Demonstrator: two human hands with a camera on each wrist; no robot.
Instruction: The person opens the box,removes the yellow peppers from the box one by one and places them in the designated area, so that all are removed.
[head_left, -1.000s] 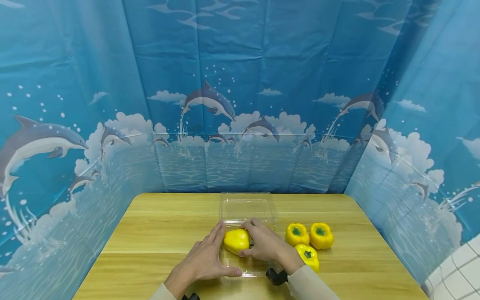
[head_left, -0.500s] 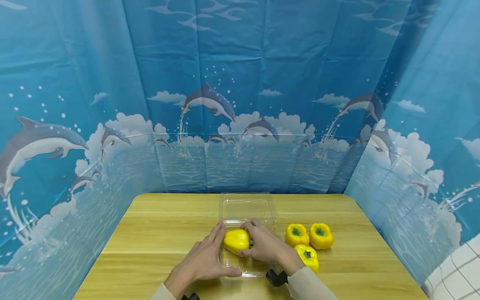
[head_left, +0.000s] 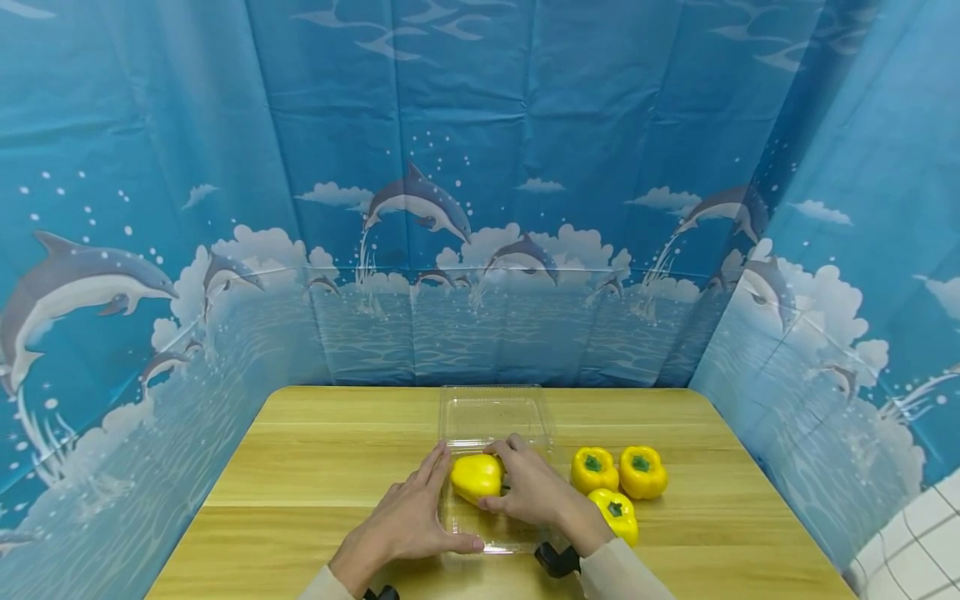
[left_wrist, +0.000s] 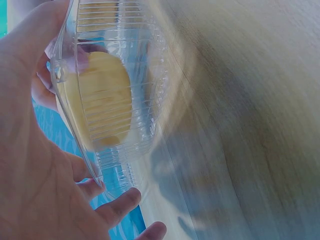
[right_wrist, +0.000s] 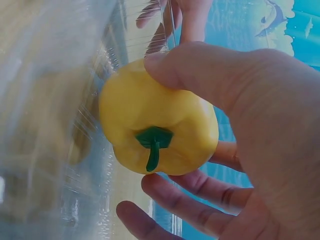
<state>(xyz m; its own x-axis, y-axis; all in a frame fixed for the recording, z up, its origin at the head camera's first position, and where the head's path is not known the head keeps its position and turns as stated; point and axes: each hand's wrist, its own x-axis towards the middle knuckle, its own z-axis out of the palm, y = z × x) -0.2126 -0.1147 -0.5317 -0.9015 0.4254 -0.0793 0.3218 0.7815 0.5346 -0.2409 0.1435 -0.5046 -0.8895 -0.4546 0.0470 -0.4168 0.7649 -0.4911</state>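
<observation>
My right hand point(head_left: 534, 490) grips a yellow bell pepper point(head_left: 472, 477) lying on its side over the base of a clear plastic clamshell box point(head_left: 517, 540). The right wrist view shows the thumb on top of the pepper point(right_wrist: 160, 107) and fingers beneath, its green stem point(right_wrist: 153, 142) facing that camera. Along the box's left side lies my left hand point(head_left: 408, 518), fingers stretched forward and thumb at the near edge. The left wrist view shows that hand point(left_wrist: 35, 135) against the box wall point(left_wrist: 145, 110), with the pepper visible through the ribbed plastic.
The box's lid point(head_left: 495, 414) is folded back toward the far table edge. Several things stand right of the box: yellow bell peppers point(head_left: 594, 469), stems up, partly beside my right sleeve point(head_left: 622, 573). A dolphin-print curtain point(head_left: 480, 333) surrounds the wooden table point(head_left: 322, 450).
The pepper has shifted slightly right and away from me, with my right hand moving along with it. My left hand, the box and the other peppers stay in place.
</observation>
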